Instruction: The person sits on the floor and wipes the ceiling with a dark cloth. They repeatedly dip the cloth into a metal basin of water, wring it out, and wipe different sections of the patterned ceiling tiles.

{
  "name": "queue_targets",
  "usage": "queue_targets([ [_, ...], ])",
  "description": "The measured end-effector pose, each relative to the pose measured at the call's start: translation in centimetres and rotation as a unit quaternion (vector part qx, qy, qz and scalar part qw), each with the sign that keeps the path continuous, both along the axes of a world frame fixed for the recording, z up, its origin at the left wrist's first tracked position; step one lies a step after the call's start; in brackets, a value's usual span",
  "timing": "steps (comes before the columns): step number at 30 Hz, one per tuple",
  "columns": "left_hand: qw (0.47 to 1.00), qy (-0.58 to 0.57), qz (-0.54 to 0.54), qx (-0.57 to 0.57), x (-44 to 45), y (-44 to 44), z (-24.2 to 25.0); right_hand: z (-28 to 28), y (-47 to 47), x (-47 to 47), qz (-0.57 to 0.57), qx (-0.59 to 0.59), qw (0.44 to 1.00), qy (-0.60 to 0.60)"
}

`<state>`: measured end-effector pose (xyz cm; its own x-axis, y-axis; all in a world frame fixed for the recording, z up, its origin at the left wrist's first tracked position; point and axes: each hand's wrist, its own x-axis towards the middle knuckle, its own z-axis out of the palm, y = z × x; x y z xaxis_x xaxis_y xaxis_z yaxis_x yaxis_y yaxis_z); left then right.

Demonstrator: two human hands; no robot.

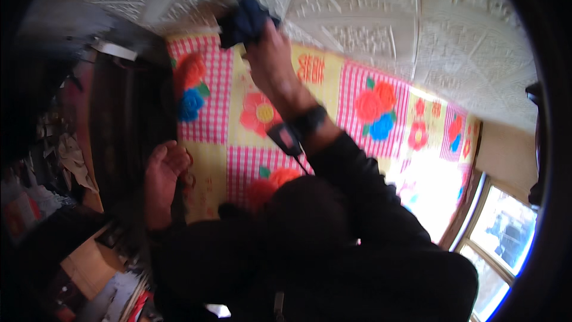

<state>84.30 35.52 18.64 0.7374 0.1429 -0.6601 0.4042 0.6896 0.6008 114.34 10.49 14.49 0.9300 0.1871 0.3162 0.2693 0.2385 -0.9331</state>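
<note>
My right hand (pixel 273 56) is shut on a dark blue cloth (pixel 249 18), which it presses against or holds close to the white embossed wall surface (pixel 357 4); exact contact cannot be told. A dark watch or band sits at that wrist, with a small black corded device (pixel 284 139) beside it. My left hand (pixel 169 165) is raised with bent fingers and seems to hold nothing, near the dark furniture's edge. Below the hands spreads a plastic-looking cover (pixel 261 114) with pink checks, yellow panels, and red and blue flowers.
Dark furniture (pixel 129 107) stands at the left, with a white object (pixel 115 49) on it. Beyond it at lower left are a cardboard box (pixel 91 264) and piled papers and clutter. A bright window (pixel 502 228) is at the lower right.
</note>
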Motion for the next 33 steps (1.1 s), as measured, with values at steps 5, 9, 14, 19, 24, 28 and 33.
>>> queue_targets([
  [5, 0.993, -0.102, -0.061, 0.014, 3.4, -2.4, 1.1, -1.9, -4.9, -3.6, -0.028, 0.136, 0.869, 0.475],
  [9, 0.994, -0.072, -0.085, -0.018, 4.1, -3.8, 1.7, 0.0, -8.6, -3.5, 0.013, 0.015, 0.916, 0.401],
  [14, 0.993, -0.075, -0.076, -0.041, 3.4, -3.6, 0.7, 10.7, -6.8, -1.9, 0.007, -0.263, 0.959, -0.101],
  [19, 0.994, -0.091, -0.053, -0.041, 1.7, -2.9, -1.6, 20.2, -0.7, 2.9, -0.077, -0.41, 0.678, -0.605],
  [24, 0.992, -0.112, 0.007, -0.056, -1.2, -1.7, -1.7, 14.2, 1.0, 5.7, 0.1, -0.567, 0.482, -0.661],
  [28, 0.992, -0.106, 0.052, -0.033, -4.6, 0.1, -0.6, 9.6, -4.5, 5.5, 0.162, -0.602, 0.451, -0.639],
  [33, 0.995, -0.058, 0.085, -0.019, -7.7, 1.7, -2.2, 14.1, -2.3, 6.9, 0.067, -0.524, 0.403, -0.747],
])
